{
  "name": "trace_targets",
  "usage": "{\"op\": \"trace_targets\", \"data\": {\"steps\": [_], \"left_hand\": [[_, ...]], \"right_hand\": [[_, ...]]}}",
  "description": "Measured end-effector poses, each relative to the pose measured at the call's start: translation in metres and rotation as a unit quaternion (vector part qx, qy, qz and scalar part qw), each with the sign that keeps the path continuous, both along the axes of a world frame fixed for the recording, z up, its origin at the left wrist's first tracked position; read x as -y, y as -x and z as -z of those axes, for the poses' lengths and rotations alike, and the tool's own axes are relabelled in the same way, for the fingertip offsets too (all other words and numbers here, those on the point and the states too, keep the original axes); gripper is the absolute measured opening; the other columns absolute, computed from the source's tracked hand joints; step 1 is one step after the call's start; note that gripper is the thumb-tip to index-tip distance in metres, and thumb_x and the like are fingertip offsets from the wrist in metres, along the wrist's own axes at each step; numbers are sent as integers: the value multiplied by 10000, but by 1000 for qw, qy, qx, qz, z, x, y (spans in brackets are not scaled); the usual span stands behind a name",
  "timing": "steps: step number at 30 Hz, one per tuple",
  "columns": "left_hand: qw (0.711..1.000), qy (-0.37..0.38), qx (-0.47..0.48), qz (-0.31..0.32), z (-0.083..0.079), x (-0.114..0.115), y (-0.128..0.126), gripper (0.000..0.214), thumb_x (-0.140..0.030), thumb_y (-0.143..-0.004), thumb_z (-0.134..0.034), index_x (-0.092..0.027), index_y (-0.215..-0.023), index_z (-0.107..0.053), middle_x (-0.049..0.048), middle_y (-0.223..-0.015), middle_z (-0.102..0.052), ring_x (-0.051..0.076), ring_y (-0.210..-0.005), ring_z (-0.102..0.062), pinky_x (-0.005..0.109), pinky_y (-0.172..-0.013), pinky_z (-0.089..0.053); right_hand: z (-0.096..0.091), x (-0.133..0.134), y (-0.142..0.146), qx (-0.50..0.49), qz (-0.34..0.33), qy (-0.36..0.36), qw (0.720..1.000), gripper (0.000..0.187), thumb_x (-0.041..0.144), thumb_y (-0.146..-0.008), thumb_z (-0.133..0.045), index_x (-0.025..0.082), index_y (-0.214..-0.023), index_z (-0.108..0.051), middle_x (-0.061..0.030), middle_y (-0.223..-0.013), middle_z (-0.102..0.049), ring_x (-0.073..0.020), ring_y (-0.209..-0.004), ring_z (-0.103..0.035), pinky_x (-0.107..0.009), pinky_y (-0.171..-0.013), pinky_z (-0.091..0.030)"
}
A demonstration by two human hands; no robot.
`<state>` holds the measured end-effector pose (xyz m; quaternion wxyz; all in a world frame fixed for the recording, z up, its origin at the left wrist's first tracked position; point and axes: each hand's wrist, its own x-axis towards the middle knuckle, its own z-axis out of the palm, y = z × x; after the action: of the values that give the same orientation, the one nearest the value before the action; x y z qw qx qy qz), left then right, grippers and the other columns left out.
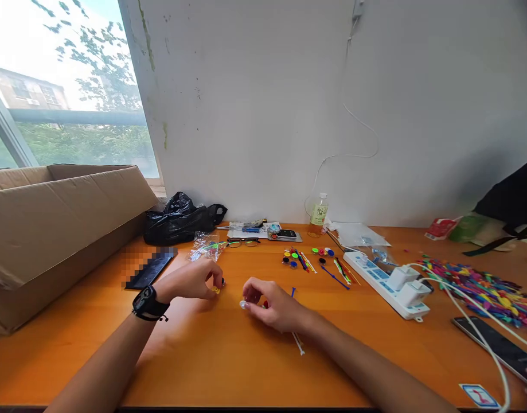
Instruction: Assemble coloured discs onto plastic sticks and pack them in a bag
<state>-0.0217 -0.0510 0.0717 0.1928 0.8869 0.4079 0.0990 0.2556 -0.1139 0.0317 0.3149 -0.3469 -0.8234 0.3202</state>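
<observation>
My left hand (198, 277), with a black watch on its wrist, is lowered to the wooden table, thumb and fingers closed on a small yellow disc (215, 290). A dark blue disc (222, 281) shows just past its fingertips. To the right, my right hand (274, 305) pinches a small white disc (243, 304) between thumb and finger. Under its curled fingers a red disc (265, 304) is partly visible. Thin plastic sticks, a blue one (293, 292) and a white one (298, 344), stick out from beneath the right hand and wrist.
Coloured discs (295, 256) and sticks (341, 269) lie in groups farther back. A white power strip (386, 284), a pile of colourful pieces (482, 287) and a phone (499, 347) are right. A cardboard box (69, 229) and black pouch (151, 268) are left; a bottle (319, 215) stands behind.
</observation>
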Motion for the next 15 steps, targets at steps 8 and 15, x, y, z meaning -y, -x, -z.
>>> {"op": "trace_targets", "data": {"steps": [8, 15], "left_hand": [[998, -26, 41, -32, -4, -13, 18, 247, -464, -822, -756, -222, -867, -769, 9, -812, -725, 166, -722, -614, 244, -614, -430], [989, -72, 124, 45, 3, -4, -6, 219, -420, -921, -702, -230, -1016, -755, 30, -1033, -765, 194, -933, -683, 286, -840, -510]], "right_hand": [[5, -46, 44, 11, -12, 125, 992, 124, 257, -916, -717, 161, -993, -730, -24, -870, -735, -156, -769, -665, -242, -702, -508], [-26, -39, 14, 105, 42, -76, 991, 130, 230, -934, -664, 178, -1018, -748, -64, -1021, -719, -177, -887, -654, -263, -782, -489]]}}
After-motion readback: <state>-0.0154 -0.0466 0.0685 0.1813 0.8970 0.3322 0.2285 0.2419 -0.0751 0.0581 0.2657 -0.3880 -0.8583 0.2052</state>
